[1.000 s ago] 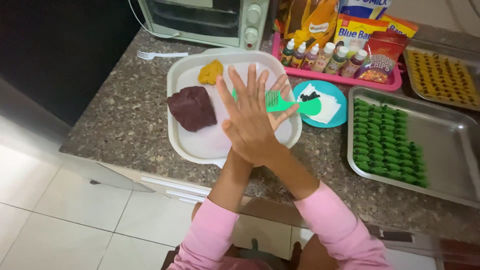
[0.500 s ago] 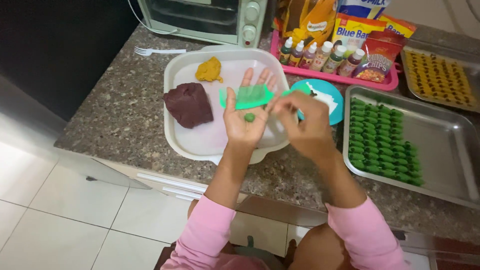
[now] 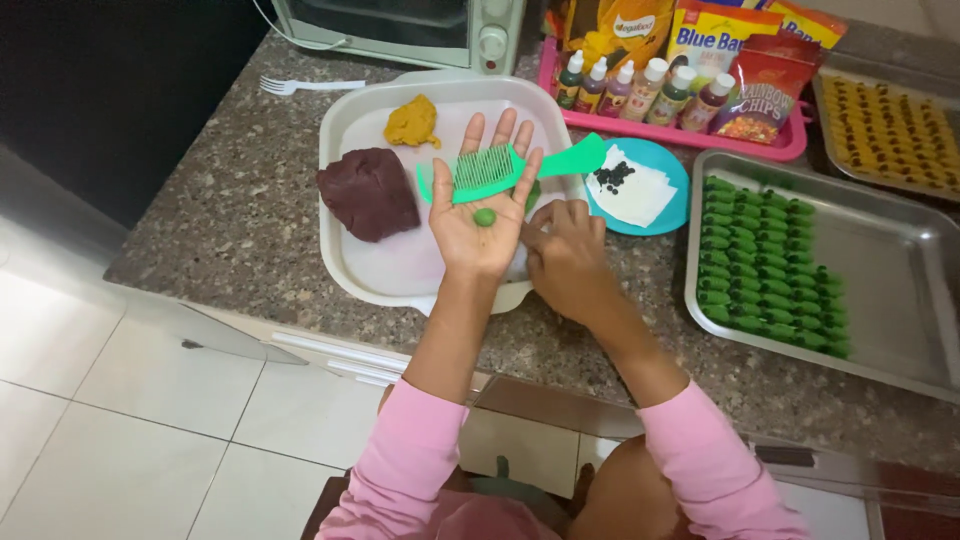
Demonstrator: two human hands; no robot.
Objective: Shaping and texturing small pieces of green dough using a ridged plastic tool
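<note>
Speckled granite counter (image 3: 230, 220) w/ white tray (image 3: 345, 130), fork (image 3: 300, 86), steel pan (image 3: 900, 290), toaster oven (image 3: 400, 25).

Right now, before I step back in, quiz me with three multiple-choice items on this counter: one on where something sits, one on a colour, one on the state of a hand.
1. Where does the small green dough ball lie?
A. on the left hand's palm
B. on the steel tray
C. on the blue plate

2. What colour is the comb?
A. pink
B. green
C. yellow

3. How is the left hand held?
A. closed in a fist
B. flat on the counter, palm down
C. open, palm up

Key:
1 A, the ball rests in the middle of the upturned palm.
2 B, the comb across the fingers is green.
3 C, the fingers are spread above the white tray.
</note>
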